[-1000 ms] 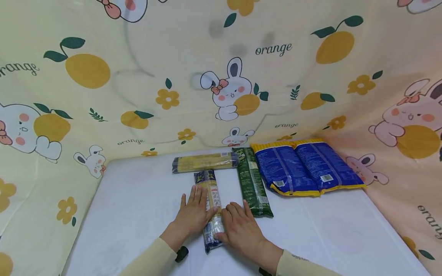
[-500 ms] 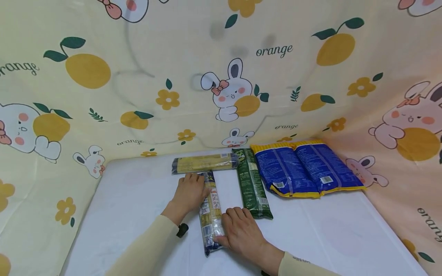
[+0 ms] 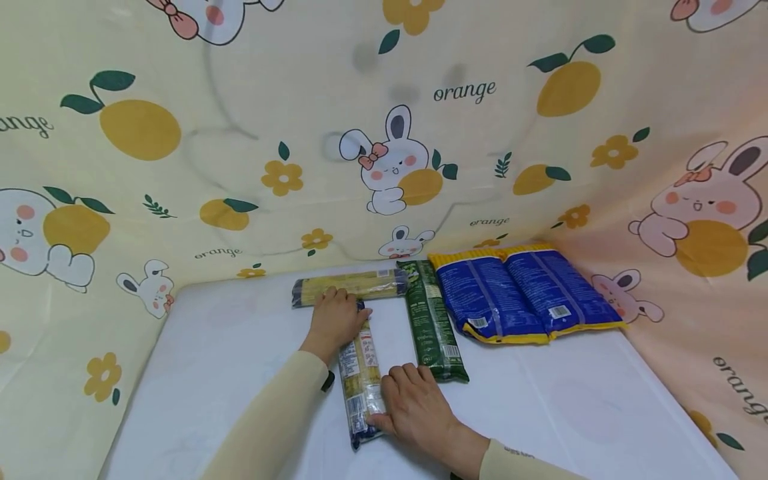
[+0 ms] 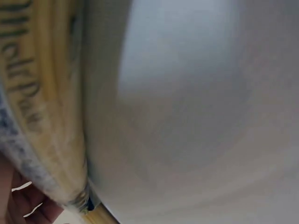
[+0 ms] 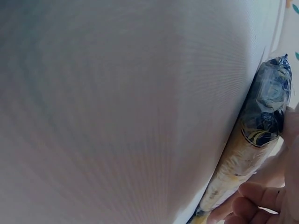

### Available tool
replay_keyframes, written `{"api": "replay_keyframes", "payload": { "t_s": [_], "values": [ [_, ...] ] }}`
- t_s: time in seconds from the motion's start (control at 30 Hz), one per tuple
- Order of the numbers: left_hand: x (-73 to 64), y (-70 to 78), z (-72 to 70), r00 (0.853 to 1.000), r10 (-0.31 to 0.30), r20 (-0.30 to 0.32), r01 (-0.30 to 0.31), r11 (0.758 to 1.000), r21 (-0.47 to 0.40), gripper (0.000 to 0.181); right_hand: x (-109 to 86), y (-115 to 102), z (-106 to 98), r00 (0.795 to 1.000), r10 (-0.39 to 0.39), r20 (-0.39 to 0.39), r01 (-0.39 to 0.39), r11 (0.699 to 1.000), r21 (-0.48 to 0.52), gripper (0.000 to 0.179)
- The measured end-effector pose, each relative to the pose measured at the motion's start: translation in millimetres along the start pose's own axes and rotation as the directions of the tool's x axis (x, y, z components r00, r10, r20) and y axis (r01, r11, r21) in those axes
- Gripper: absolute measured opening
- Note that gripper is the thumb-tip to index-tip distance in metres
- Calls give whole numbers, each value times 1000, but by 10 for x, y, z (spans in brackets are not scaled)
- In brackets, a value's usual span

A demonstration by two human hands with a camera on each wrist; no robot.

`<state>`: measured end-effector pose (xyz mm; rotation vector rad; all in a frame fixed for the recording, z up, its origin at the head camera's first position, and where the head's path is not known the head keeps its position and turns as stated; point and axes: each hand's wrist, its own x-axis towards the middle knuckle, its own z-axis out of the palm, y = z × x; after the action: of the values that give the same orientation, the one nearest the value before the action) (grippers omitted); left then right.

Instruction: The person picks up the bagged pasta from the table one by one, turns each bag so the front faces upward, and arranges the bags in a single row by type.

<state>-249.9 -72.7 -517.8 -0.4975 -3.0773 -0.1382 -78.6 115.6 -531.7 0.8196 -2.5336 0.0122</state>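
Observation:
A slim clear-and-blue spaghetti packet [image 3: 361,373] lies lengthwise in the middle of the white table. My left hand [image 3: 333,323] grips its far end, knuckles up and thumb on the right side. My right hand [image 3: 417,407] holds its near right side, thumb over the near end and fingers bent along the edge. In the left wrist view the packet [image 4: 51,107] shows yellow strands, with curled fingertips [image 4: 35,205] under its end. The right wrist view shows its dark blue end [image 5: 268,98] beside my bent fingers [image 5: 254,200].
A second spaghetti packet [image 3: 366,283] lies crosswise just beyond my left hand. To the right are a long green packet [image 3: 433,327] and two blue bags with yellow edges [image 3: 489,293] [image 3: 558,287]. A patterned cloth [image 3: 288,220] hangs behind the white table [image 3: 228,360].
My left hand has slid forward along the packet from its middle to its far end, its fingers now bent over it. My right hand stays at the near end.

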Motion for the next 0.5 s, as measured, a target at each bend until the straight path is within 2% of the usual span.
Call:
{"api": "replay_keyframes", "payload": {
  "t_s": [0.23, 0.5],
  "values": [
    [61, -8, 92, 1000, -16, 17, 15, 998, 63, 77, -15, 4, 10, 1000, 4, 8, -4, 1000, -2, 62],
    [111, -50, 124, 1000, 11, 7, -11, 999, 53, 74, -42, 10, 9, 999, 20, 47, -20, 1000, 16, 62]
  ]
}}
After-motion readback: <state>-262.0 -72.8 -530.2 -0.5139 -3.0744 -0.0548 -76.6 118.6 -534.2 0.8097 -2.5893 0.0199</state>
